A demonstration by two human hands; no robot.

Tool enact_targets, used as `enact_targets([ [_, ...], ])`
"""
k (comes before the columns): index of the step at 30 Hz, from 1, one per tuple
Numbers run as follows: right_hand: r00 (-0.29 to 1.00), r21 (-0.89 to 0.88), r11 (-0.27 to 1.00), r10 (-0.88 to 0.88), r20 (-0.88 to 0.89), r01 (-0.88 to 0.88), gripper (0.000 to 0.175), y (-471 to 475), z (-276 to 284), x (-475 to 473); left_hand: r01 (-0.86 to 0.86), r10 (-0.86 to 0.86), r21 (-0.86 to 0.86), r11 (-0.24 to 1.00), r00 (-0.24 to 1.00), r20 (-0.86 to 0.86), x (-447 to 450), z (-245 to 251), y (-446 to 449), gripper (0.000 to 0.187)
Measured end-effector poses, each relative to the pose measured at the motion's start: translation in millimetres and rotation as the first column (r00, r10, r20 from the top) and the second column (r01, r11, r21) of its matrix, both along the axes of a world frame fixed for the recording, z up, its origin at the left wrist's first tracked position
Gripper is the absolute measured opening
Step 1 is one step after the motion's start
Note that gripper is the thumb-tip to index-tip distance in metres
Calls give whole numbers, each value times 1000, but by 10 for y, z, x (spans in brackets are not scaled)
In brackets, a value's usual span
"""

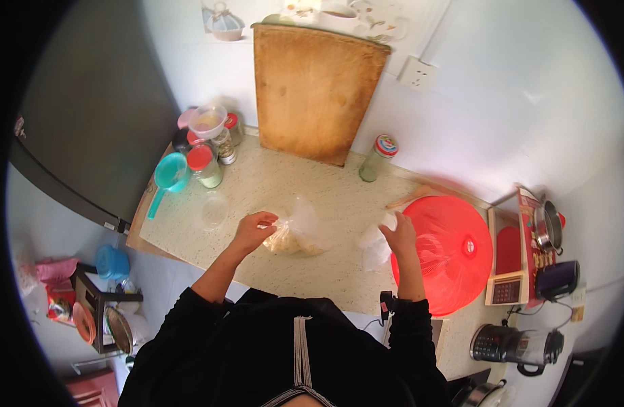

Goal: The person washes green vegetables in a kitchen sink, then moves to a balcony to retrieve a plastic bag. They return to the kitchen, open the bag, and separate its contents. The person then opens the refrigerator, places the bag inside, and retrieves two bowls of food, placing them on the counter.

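A clear plastic bag (304, 226) holding pale yellowish pieces lies on the counter in front of me. My left hand (252, 234) is at the bag's left side, with a gap between its thumb and curled fingers. Farther right, a thin whitish plastic bag (375, 252) rests on the countertop. Over its right edge is my right hand (402, 235), thumb and forefinger apart, with the film showing beside them. Whether those fingers grip the film is unclear. Partly behind my right hand stands a large red mesh food cover (452, 244); what it covers is hidden.
A wooden board (317, 91) leans on the wall. Left are lidded jars (205, 165), a teal strainer (170, 173) and a clear round lid or dish (214, 210). A red-lidded glass jar (378, 157) stands at the back. A blender (515, 346) occupies the right.
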State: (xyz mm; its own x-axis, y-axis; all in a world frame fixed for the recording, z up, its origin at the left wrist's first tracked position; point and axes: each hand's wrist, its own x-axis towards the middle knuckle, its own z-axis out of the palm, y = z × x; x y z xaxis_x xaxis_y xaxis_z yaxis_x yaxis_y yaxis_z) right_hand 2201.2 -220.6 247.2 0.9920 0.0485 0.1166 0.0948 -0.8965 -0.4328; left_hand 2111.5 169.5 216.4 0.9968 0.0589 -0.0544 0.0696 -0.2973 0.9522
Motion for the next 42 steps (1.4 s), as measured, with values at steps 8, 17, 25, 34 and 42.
enact_targets([
  [8, 796, -9, 806, 587, 149, -592, 73, 1826, -238, -202, 16, -227, 598, 802, 933, 280, 295, -602, -144, 51],
  [17, 871, 530, 844, 322, -370, -88, 23, 1784, -392, -369, 513, -505, 88, 854, 857, -100, 502, -442, 207, 25],
  [25, 860, 852, 430, 265, -436, 299, 12, 1765, 148, -610, 687, -705, -188, 702, 707, -49, 684, 22, 142, 21],
  [34, 858, 893, 97, 250, -449, 439, 11, 1673, 681, -954, 796, -806, -183, 576, 591, 37, 632, 644, -64, 28],
  [42, 850, 855, -109, 232, -473, 506, 17, 1877, 740, -930, 492, -529, 231, 839, 643, 553, 638, 598, -275, 26],
])
